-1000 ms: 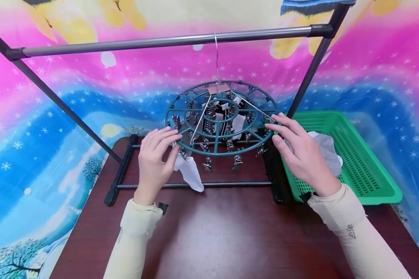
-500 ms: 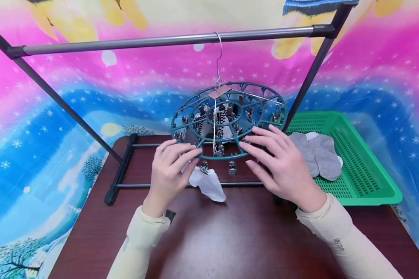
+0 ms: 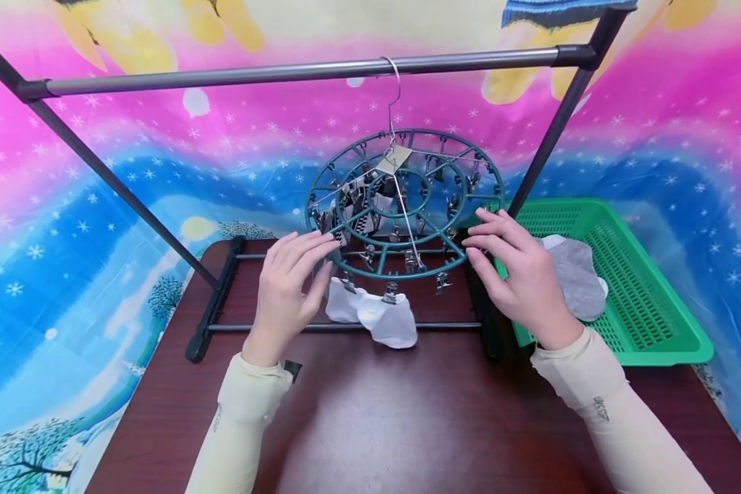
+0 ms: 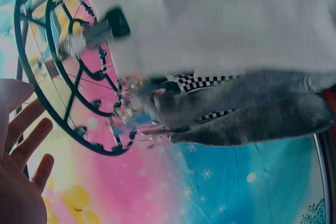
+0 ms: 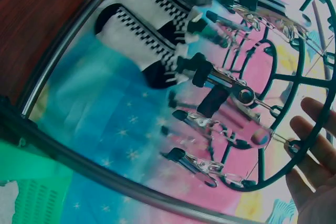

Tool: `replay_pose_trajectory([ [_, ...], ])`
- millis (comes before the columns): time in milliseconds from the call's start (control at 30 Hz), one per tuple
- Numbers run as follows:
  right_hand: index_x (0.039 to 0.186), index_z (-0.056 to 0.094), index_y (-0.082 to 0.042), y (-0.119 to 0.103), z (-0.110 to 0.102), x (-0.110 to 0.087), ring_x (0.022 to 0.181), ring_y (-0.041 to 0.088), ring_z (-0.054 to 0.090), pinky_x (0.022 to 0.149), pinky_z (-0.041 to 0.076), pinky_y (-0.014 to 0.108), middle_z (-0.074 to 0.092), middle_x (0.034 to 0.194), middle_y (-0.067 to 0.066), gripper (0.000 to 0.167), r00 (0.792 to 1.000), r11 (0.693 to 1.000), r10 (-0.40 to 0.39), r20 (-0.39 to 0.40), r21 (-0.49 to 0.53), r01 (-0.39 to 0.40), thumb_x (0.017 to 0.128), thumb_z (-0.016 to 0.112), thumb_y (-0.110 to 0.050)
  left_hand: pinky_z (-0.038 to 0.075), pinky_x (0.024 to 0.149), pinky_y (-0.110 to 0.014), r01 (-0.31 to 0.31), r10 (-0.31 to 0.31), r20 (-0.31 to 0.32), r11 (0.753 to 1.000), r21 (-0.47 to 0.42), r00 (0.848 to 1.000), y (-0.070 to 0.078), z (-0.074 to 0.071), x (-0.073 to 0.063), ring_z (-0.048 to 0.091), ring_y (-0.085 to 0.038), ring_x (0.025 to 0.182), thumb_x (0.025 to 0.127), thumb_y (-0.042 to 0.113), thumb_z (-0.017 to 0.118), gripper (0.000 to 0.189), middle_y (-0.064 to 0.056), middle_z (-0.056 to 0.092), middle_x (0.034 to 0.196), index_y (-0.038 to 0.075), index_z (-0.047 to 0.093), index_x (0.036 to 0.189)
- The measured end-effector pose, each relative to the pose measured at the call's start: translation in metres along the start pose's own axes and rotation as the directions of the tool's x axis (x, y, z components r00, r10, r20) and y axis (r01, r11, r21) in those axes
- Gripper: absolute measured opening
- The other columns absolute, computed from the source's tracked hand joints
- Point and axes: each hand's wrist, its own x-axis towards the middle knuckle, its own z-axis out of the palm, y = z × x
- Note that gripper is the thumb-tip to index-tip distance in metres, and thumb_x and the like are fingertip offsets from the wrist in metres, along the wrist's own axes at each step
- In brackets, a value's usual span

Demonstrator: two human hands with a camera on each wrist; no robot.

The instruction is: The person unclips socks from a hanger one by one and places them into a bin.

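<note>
A round green clip hanger [image 3: 383, 274] hangs by its metal hook from the rack's top bar. My left hand [image 3: 284, 291] is at its left rim, fingers fairly straight and holding nothing. At the right rim my right hand [image 3: 521, 278] has its fingers spread, also without a grip; whether the fingertips touch the ring is hard to tell. Two white socks [image 3: 390, 321] dangle from clips at the front. In the right wrist view, black-and-white checkered socks [image 5: 139, 38] hang from clips. Grey socks [image 4: 252, 121] hang beside the white cloth in the left wrist view.
A dark metal rack [image 3: 222, 77] stands on the brown table [image 3: 395, 425]. On the right is a green basket [image 3: 661, 336] with a grey sock [image 3: 577, 274] in it. A patterned cloth backdrop [image 3: 130, 137] rises behind.
The hanger has turned, its front side moving rightward, and a second white sock has come into view. Both hands moved inward, then back out toward the sides.
</note>
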Motion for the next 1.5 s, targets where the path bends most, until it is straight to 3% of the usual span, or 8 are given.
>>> replay_pose_trajectory([
  [233, 0.124, 0.073, -0.005, 0.009, -0.004, 0.002, 0.151, 0.022, 0.042, 0.114, 0.044, 0.054, 0.063, 0.145, 0.012, 0.024, 0.976, 0.977, 0.207, 0.07, -0.071, -0.202, 0.103, 0.063, -0.012, 0.042, 0.116, -0.048, -0.052, 0.052, 0.03, 0.999, 0.012, 0.998, -0.004, 0.0, 0.001, 0.07, -0.028, 0.116, 0.098, 0.007, 0.068, 0.02, -0.011, 0.078, 0.112, 0.008, 0.078, 0.114],
  [367, 0.139, 0.065, -0.008, 0.007, -0.004, 0.003, 0.155, 0.022, 0.035, 0.111, 0.044, 0.06, 0.053, 0.156, 0.009, 0.035, 0.964, 0.969, 0.236, 0.12, -0.102, -0.225, 0.105, 0.061, -0.017, 0.045, 0.113, -0.047, -0.089, 0.089, 0.021, 0.996, -0.002, 0.996, 0.0, 0.003, 0.001, 0.071, -0.028, 0.11, 0.099, 0.004, 0.066, 0.02, -0.011, 0.078, 0.107, 0.01, 0.08, 0.111],
  [567, 0.138, 0.066, -0.007, -0.007, 0.002, -0.002, 0.147, 0.031, 0.047, 0.12, 0.039, 0.049, 0.06, 0.146, 0.015, 0.042, 0.999, 0.995, 0.021, 0.041, -0.095, -0.017, 0.096, 0.069, -0.005, 0.047, 0.108, -0.051, -0.131, 0.133, 0.017, 0.988, -0.079, 0.991, 0.006, 0.006, 0.0, 0.069, -0.032, 0.11, 0.097, 0.002, 0.062, 0.023, -0.01, 0.076, 0.106, 0.01, 0.079, 0.11],
  [733, 0.131, 0.072, -0.009, -0.014, 0.006, -0.006, 0.132, 0.039, 0.057, 0.109, 0.046, 0.055, 0.066, 0.134, 0.019, 0.032, 0.987, 0.976, -0.16, 0.026, -0.148, 0.162, 0.102, 0.062, -0.019, 0.048, 0.107, -0.051, -0.145, 0.147, 0.016, 0.985, -0.093, 0.989, 0.012, 0.009, -0.004, 0.069, -0.03, 0.111, 0.097, 0.002, 0.064, 0.023, -0.008, 0.076, 0.107, 0.01, 0.079, 0.111],
  [867, 0.12, 0.078, -0.007, -0.013, 0.004, -0.006, 0.118, 0.043, 0.063, 0.098, 0.051, 0.06, 0.068, 0.124, 0.022, 0.025, 0.981, 0.962, -0.192, -0.001, -0.195, 0.188, 0.098, 0.07, -0.018, 0.049, 0.106, -0.051, -0.161, 0.163, 0.005, 0.983, -0.089, 0.987, 0.018, 0.011, -0.005, 0.069, -0.028, 0.111, 0.099, 0.005, 0.064, 0.021, -0.008, 0.076, 0.11, 0.01, 0.079, 0.113],
  [1167, 0.118, 0.076, -0.002, -0.003, -0.001, -0.009, 0.122, 0.038, 0.065, 0.085, 0.057, 0.053, 0.065, 0.126, 0.023, 0.033, 0.998, 0.975, -0.068, -0.018, -0.211, 0.063, 0.085, 0.081, -0.001, 0.046, 0.109, -0.054, -0.054, 0.054, -0.003, 0.995, -0.079, 0.999, 0.015, 0.011, -0.001, 0.069, -0.027, 0.116, 0.092, 0.001, 0.073, 0.031, -0.01, 0.075, 0.122, 0.008, 0.075, 0.122],
  [1333, 0.125, 0.073, -0.005, 0.001, -0.001, -0.011, 0.136, 0.033, 0.058, 0.066, 0.054, 0.048, 0.061, 0.135, 0.02, 0.038, 0.999, 0.983, 0.052, -0.001, -0.177, -0.051, 0.088, 0.078, -0.001, 0.049, 0.109, -0.046, -0.111, 0.112, 0.034, 0.994, -0.011, 0.993, 0.017, 0.012, -0.001, 0.072, -0.025, 0.109, 0.095, 0.003, 0.071, 0.025, -0.007, 0.079, 0.11, 0.01, 0.078, 0.117],
  [1500, 0.149, 0.055, -0.012, 0.003, -0.002, -0.018, 0.138, 0.035, 0.052, 0.073, 0.053, 0.051, 0.047, 0.156, 0.016, 0.067, 0.984, 0.977, 0.175, 0.019, -0.125, -0.172, 0.088, 0.079, -0.001, 0.049, 0.108, -0.045, -0.145, 0.145, 0.039, 0.989, -0.002, 0.989, 0.022, 0.012, -0.001, 0.072, -0.025, 0.107, 0.095, 0.001, 0.07, 0.026, -0.007, 0.079, 0.11, 0.01, 0.078, 0.117],
])
